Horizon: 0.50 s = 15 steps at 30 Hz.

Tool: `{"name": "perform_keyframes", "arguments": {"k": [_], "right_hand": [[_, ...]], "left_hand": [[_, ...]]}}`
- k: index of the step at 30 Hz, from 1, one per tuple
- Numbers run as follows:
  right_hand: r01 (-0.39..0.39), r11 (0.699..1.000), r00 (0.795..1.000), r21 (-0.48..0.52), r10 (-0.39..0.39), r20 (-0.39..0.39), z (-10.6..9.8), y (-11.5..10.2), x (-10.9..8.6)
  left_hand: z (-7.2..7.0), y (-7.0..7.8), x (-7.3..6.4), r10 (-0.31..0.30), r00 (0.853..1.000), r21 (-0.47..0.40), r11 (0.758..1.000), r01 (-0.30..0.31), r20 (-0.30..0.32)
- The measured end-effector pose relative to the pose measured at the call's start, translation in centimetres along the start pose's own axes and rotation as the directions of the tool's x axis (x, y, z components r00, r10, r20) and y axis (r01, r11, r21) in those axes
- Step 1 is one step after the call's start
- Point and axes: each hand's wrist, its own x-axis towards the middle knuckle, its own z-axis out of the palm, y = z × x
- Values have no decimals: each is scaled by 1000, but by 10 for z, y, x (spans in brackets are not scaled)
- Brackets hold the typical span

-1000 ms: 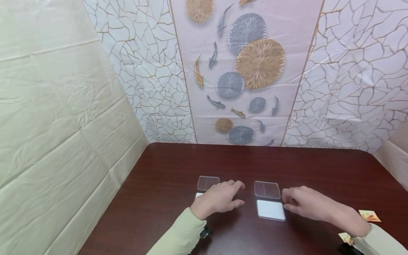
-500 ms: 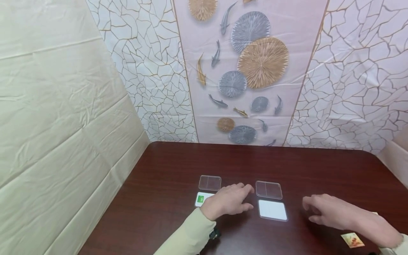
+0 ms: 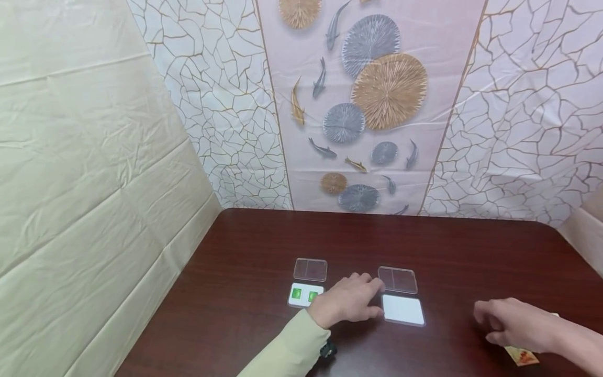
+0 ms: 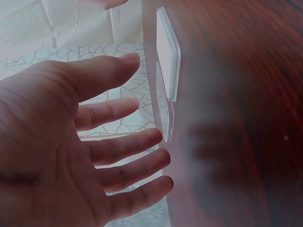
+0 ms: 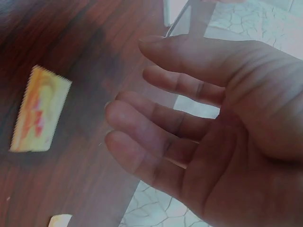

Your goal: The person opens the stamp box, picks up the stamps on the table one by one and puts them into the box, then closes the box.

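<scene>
My left hand [image 3: 348,301] is beside the white-lined base [image 3: 402,310] of a flat clear case, whose see-through lid [image 3: 398,280] lies just behind it. In the left wrist view its fingers [image 4: 130,146] are spread and loosely bent, holding nothing. Over at the right, my right hand [image 3: 520,324] hovers above a colourful postage stamp [image 3: 524,357], partly covering it. That stamp's toothed edge shows in the right wrist view, apart from the loosely curled fingers [image 5: 142,142], which hold nothing. A corner of a second stamp [image 5: 60,221] peeks in there.
Left of my left hand, another white-lined base [image 3: 305,302] carries two green stamps [image 3: 296,294], partly hidden by the wrist. Its clear lid [image 3: 310,269] lies behind it. Everything rests on a dark reddish-brown table [image 3: 254,241], with patterned cloth [image 3: 235,131] hanging behind.
My right hand has moved right and nearer, away from the right case to above the stamp. My left hand has drifted right towards that case, uncovering the green stamps on the left base.
</scene>
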Motion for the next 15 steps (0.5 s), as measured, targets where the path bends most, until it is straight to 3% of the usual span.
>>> {"name": "perform_keyframes", "arguments": {"k": [6, 11, 15], "right_hand": [[-67, 998, 997, 16, 66, 50, 5, 9, -7], [-228, 974, 971, -6, 227, 79, 8, 13, -8], [-177, 984, 982, -28, 179, 57, 8, 18, -12]], "left_hand": [[4, 3, 5, -21, 1000, -22, 1000, 21, 7], [8, 6, 10, -41, 999, -34, 999, 42, 13], [11, 8, 11, -59, 998, -35, 998, 60, 24]]}}
